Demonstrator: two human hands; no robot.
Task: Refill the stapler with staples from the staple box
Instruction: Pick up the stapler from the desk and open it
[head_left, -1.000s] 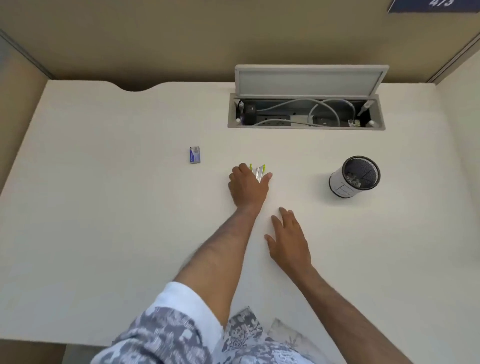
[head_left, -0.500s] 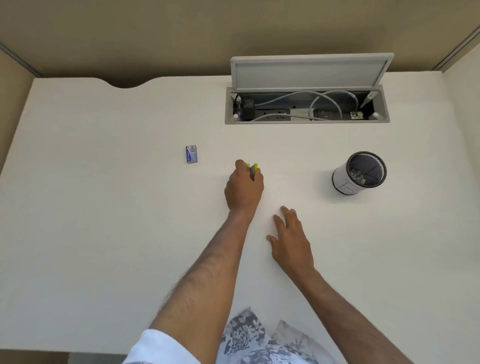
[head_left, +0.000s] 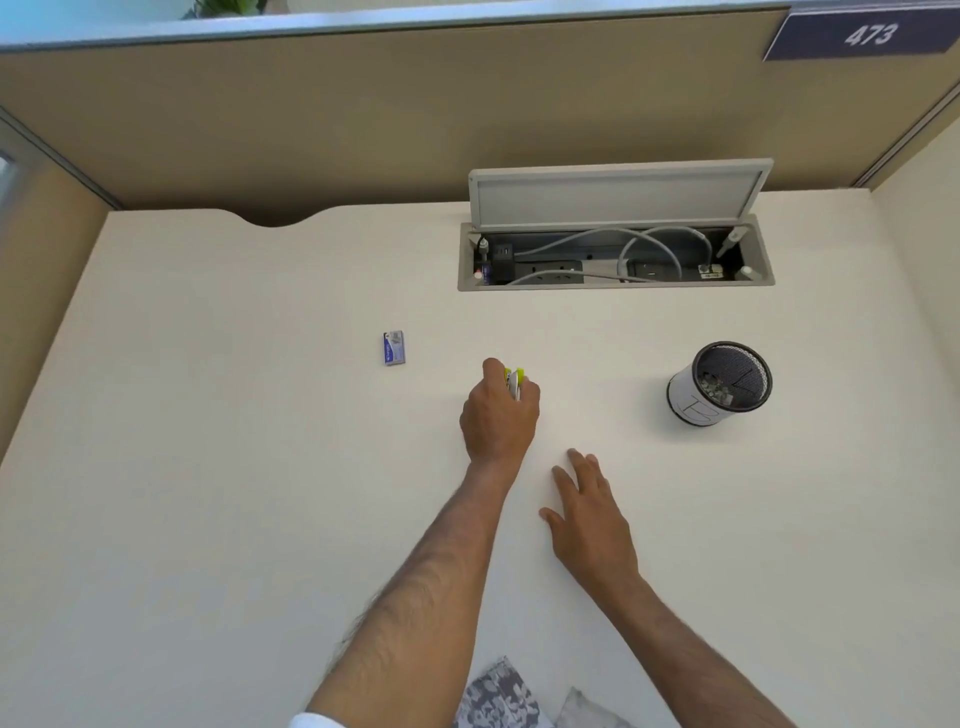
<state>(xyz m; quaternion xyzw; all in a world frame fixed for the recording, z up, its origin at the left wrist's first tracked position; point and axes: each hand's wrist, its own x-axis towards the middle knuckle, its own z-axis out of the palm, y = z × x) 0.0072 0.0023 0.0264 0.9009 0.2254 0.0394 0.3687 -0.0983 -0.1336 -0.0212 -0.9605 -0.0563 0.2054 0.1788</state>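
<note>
A small yellow-green and white stapler (head_left: 514, 381) sits at the middle of the cream desk, mostly covered by my left hand (head_left: 498, 418), whose fingers are closed around it. Only its far tip shows past my fingers. The blue and grey staple box (head_left: 394, 348) lies flat on the desk, apart, to the left and a little farther away. My right hand (head_left: 589, 512) rests flat on the desk nearer to me, fingers spread, holding nothing.
A black mesh pen cup (head_left: 719, 383) with a white band stands at the right. An open cable tray (head_left: 615, 254) with sockets and wires, lid raised, is set into the desk's far side. Tan partition walls (head_left: 363, 119) enclose the desk.
My left hand has closed its fingers over the stapler, hiding more of it. My right hand has stayed flat in place. The camera view has tilted upward.
</note>
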